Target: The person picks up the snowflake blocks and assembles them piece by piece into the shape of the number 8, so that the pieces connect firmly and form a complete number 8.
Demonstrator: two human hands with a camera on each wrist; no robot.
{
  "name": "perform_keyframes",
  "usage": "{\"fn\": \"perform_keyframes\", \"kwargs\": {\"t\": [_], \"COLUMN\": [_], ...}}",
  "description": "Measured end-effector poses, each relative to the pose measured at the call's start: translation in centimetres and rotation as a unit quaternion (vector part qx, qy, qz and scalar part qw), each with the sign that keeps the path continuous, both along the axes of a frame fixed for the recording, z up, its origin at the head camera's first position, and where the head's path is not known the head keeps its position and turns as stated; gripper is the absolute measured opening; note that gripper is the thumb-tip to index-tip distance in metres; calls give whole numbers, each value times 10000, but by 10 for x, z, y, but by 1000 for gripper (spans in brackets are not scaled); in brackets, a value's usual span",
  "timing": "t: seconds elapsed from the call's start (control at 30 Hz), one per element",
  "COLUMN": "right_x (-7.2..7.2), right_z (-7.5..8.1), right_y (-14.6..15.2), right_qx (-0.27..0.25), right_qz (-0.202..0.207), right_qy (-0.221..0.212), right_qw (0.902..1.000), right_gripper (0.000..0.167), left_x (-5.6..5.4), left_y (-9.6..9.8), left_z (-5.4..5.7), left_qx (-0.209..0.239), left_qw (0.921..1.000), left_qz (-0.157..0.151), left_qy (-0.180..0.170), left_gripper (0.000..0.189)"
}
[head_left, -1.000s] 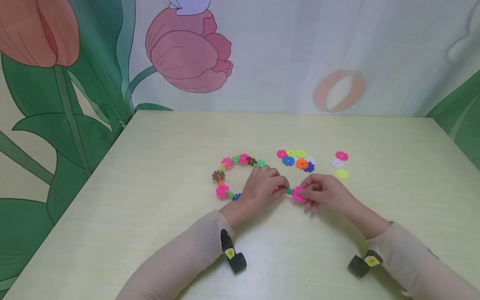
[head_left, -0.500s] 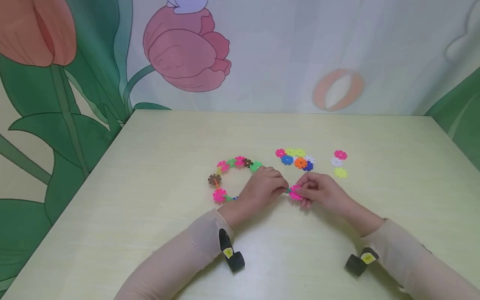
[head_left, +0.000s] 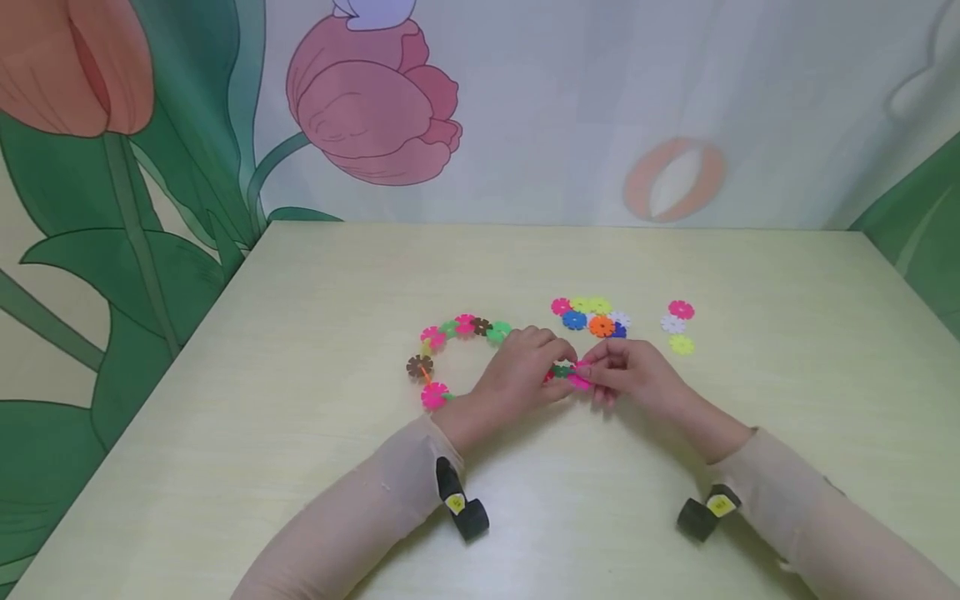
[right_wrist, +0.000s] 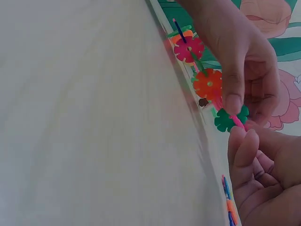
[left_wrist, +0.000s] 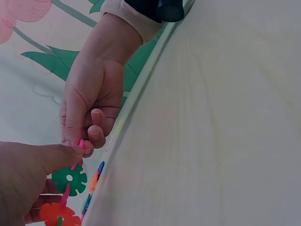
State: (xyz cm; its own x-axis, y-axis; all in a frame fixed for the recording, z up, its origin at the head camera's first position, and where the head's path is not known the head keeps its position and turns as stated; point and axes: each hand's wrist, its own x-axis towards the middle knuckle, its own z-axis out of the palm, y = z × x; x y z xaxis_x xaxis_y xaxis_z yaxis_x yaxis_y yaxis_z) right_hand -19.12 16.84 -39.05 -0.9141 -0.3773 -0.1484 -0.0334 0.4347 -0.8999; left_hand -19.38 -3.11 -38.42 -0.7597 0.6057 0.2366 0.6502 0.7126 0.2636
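A chain of colourful plastic snowflake discs, slotted edge to edge, curves over the table, with a brown disc [head_left: 420, 367] at its left bend. My left hand [head_left: 513, 367] grips the chain's right end by a green disc [right_wrist: 223, 123], beside an orange disc [right_wrist: 204, 87]. Between thumb and fingers, my right hand [head_left: 641, 377] pinches a pink disc [head_left: 579, 382] joined on edge to the green one. Both hands' fingertips meet close together there in the wrist views. The lower stretch of the chain is hidden behind my left hand and wrist in the head view.
Past my right hand lies a cluster of loose discs, among them an orange one [head_left: 602, 326] and a blue one [head_left: 574, 320]. Farther right, a pink disc [head_left: 681, 310], a white disc [head_left: 672, 324] and a yellow disc [head_left: 682, 344] form a column. A painted curtain [head_left: 540, 108] hangs behind the table.
My right hand has moved left with the pink disc, closer to my left hand. The chain's left part has shifted left, and the green disc shows more between the hands.
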Motion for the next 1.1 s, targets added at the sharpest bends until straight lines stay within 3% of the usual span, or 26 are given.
{"fn": "perform_keyframes", "kwargs": {"t": [0.1, 0.27, 0.53, 0.73, 0.87, 1.1], "right_x": [-3, -6, -14, -25, -37, -57], "right_z": [1, 0, 8, 20, 25, 22], "right_y": [1, 2, 17, 35, 44, 46], "right_qx": [-8, 66, 831, 1568, 2058, 2524], "right_qz": [1, 1, -163, -557, -728, -542], "right_qy": [20, -36, 181, 674, 747, 649], "right_qw": [10000, 10000, 9962, 9837, 9730, 9639], "right_gripper": [28, 29, 27, 22, 25, 32], "left_x": [-1, -3, -4, -3, -3, -2], "left_y": [2, 5, 6, 4, 4, 4], "left_z": [0, -1, 0, 2, 2, 1], "left_qx": [-238, -414, -405, -198, -136, -145], "left_qw": [9996, 9990, 9977, 9966, 9963, 9955], "left_qz": [73, 107, 306, 355, 358, 454], "left_qy": [-117, -164, -459, -719, -774, -818], "left_gripper": [41, 40, 37, 38, 38, 39]}}
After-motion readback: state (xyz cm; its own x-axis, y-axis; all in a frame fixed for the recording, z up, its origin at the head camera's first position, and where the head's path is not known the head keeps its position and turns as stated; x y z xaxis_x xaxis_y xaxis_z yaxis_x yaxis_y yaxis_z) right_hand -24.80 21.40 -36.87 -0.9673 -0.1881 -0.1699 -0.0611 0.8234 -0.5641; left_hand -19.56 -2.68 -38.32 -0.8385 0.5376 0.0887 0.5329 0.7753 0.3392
